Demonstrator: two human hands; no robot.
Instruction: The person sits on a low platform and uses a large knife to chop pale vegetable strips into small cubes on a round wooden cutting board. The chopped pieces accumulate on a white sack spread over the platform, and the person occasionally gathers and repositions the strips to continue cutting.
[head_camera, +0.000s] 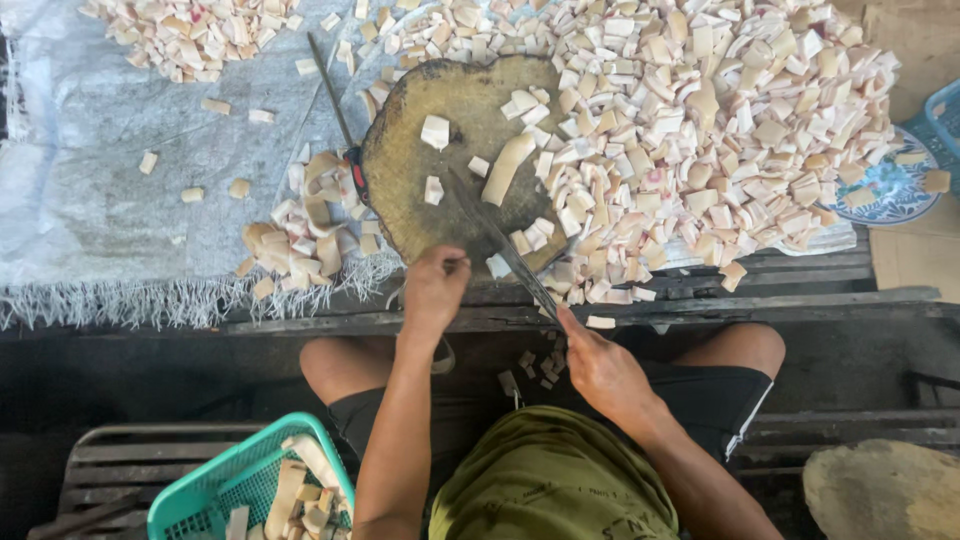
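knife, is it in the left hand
No, the knife is gripped by the right hand; the left hand rests at the edge of the round chopping block.

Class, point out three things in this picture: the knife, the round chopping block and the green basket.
knife (500, 245), head view, middle of blade.
round chopping block (400, 170), head view, bare top surface.
green basket (215, 480), head view, near rim.
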